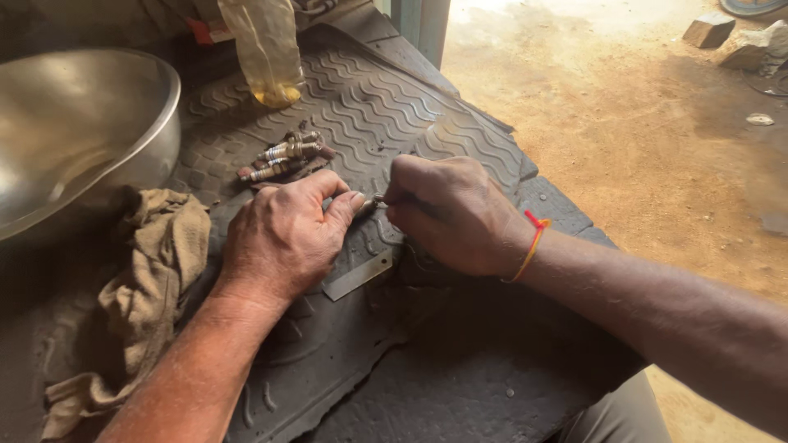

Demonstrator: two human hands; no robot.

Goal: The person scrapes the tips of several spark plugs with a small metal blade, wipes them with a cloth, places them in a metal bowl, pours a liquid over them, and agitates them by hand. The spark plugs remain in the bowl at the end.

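Hands meet at the middle of a dark rubber mat (361, 107) with a wavy tread, spread over the counter so that small parts lie on a soft, ridged surface and do not roll off. The left hand (283, 242) is closed, thumb and forefinger pinching a small metal part (368, 203) at its tip, with the heel of the hand resting on the mat, which looks like a way to keep the part steady. The right hand (447, 215) is curled shut around something thin and dark that points at the same part; what the tool is cannot be told, since the fingers hide most of it. A red and orange thread (532, 242) circles the right wrist.

Just below the two hands a flat metal strip (359, 275) lies on the mat, close enough to pick up without reaching. Farther up the mat sits a small pile of spark plugs (283, 156), grouped together and kept apart from the piece in hand. A brown rag (152, 279) is bunched beside the left forearm, touching the base of a large steel bowl (82, 123) at the left edge. A clear plastic bag (267, 49) with yellowish liquid at its bottom hangs or leans at the far end of the mat. Sandy ground (640, 123) lies to the right.
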